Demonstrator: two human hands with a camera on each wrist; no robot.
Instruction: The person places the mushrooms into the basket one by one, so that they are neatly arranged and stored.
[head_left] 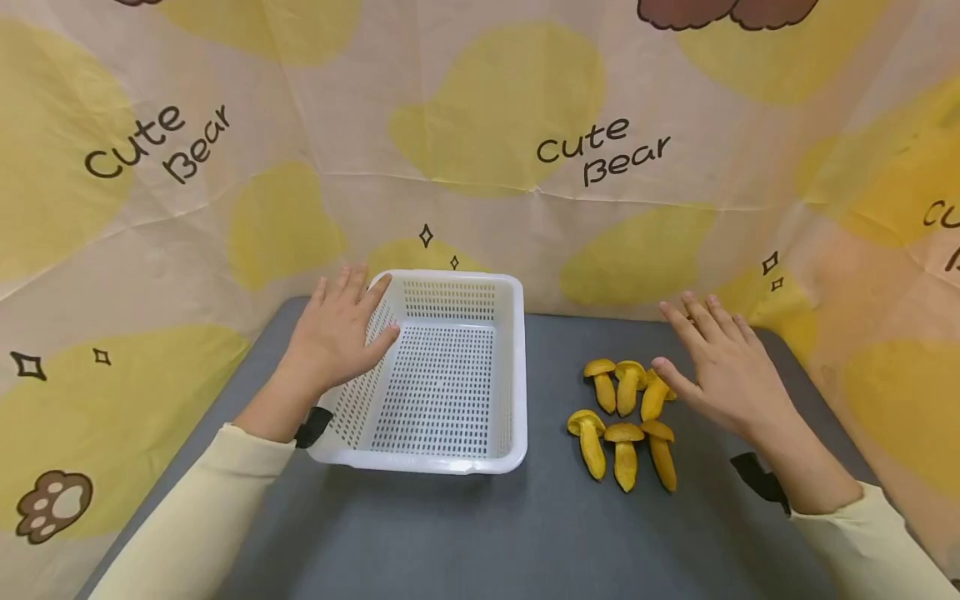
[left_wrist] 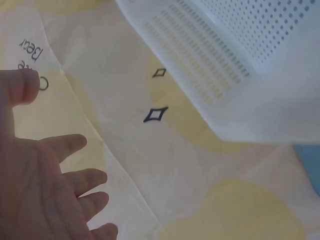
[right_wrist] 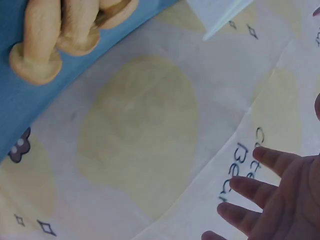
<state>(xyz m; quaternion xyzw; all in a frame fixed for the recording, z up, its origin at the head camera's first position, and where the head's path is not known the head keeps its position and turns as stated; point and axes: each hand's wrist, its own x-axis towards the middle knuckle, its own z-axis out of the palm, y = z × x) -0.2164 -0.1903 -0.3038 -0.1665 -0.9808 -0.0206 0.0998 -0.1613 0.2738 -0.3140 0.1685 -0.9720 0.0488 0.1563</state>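
Observation:
A white perforated plastic basket stands on the grey table, left of centre. My left hand is held over its left side with the fingers spread; in the left wrist view that hand appears apart from the basket. Several yellow-brown mushrooms lie in two rows to the right of the basket. My right hand hovers just right of them, fingers extended, holding nothing. The right wrist view shows the same hand at the lower right and some mushrooms at the upper left.
A cloth printed with yellow patches and "Cute Bear" lettering hangs behind the table and along both sides. The grey table top extends in front of the basket and the mushrooms.

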